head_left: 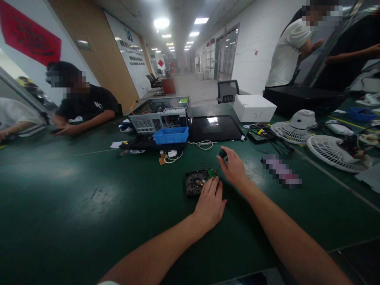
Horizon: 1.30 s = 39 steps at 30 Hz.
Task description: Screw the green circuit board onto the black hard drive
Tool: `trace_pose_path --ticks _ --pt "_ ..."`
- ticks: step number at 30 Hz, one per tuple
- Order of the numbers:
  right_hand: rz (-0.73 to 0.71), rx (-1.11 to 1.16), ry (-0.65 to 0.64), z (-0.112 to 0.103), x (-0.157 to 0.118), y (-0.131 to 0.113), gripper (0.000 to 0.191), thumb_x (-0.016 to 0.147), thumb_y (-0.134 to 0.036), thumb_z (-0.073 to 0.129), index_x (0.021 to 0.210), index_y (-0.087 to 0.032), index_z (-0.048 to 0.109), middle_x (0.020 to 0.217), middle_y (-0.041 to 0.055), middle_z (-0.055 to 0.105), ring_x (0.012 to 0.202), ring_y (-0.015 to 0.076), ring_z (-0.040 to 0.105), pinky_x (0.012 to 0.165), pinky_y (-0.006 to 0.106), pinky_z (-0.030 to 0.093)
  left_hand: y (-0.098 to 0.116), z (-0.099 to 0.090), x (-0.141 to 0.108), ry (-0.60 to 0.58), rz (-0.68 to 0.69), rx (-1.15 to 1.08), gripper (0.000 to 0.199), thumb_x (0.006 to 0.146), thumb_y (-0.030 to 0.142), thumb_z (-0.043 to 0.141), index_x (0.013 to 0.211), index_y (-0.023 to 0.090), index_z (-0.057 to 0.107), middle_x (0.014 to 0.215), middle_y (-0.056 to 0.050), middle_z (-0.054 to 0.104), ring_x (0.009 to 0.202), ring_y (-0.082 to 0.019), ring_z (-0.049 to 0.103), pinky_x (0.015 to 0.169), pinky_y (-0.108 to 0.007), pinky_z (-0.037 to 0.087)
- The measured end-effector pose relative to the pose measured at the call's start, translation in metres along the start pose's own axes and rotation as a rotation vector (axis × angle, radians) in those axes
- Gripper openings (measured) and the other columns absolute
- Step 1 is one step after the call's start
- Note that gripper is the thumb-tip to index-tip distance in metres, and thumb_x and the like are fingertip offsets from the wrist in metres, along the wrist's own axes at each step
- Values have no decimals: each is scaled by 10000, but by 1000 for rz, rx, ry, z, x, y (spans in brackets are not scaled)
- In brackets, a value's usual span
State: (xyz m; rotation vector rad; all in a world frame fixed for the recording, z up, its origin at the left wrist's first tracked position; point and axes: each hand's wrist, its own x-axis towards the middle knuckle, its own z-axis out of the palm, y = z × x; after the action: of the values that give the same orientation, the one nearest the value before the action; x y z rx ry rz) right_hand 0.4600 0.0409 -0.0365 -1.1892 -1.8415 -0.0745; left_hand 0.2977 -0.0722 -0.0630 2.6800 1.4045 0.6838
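A hard drive (194, 180) lies flat on the green table, its dark face up and a green circuit board at its far right corner. My left hand (210, 202) rests on the drive's near right edge with fingers stretched out and thumb apart, covering part of it. Just right of the drive, my right hand (233, 166) is closed around the dark handle of a small screwdriver (222, 153). Its thin shaft points down toward the drive's right end; whether the tip touches the drive I cannot tell.
Beyond the drive stand an open computer case (160, 116), a blue bin (171, 135), a black panel (216, 128) and a white box (254, 109). Fan parts (293, 128) and cables lie at right. A person (86, 99) sits at left; others stand at right.
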Motion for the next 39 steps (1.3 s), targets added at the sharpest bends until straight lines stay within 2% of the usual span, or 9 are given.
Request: trace_pose_path --ticks 5,14,19,23,30,39 --pt "15 -2 -22 2 -1 2 467 1008 -379 517 1433 -190 476 1257 173 651 1026 290 671 886 467 582 1 0 -3 -21 -22 -5 637 956 334 534 1505 41 397 1597 -225 368 1500 -363 315 1227 -528 324" --pt "26 3 -87 -2 -1 1 627 957 -250 513 1556 -188 339 1359 183 605 1068 297 674 941 502 565 -3 -7 -2 -55 -25 -97 637 960 376 534 1510 83 399 1587 -222 387 1498 -362 323 1219 -559 326" --pt "35 94 -13 -3 0 -7 618 975 -316 539 1554 -235 338 1294 149 650 1030 273 695 946 499 580 -10 -10 0 -49 33 -155 689 907 384 599 1504 104 399 1563 -216 410 1486 -368 336 1214 -581 322" --pt "47 138 -16 0 -3 -13 595 972 -360 569 1525 -244 383 1231 130 673 962 261 708 910 490 599 -18 -12 6 -38 65 -194 657 884 364 630 1463 111 452 1518 -189 466 1458 -333 378 1228 -531 322" --pt "12 109 31 -2 -2 -17 572 981 -355 563 1515 -241 394 1209 129 663 947 257 698 897 480 597 -19 -14 7 -22 71 -203 611 898 345 610 1449 120 470 1492 -175 492 1435 -326 403 1217 -526 335" --pt "-22 81 -5 -6 -1 -16 572 991 -336 534 1533 -255 370 1143 114 658 944 258 680 911 481 583 -18 -13 7 -28 63 -195 612 900 348 605 1453 125 466 1506 -178 484 1448 -333 390 1213 -538 339"
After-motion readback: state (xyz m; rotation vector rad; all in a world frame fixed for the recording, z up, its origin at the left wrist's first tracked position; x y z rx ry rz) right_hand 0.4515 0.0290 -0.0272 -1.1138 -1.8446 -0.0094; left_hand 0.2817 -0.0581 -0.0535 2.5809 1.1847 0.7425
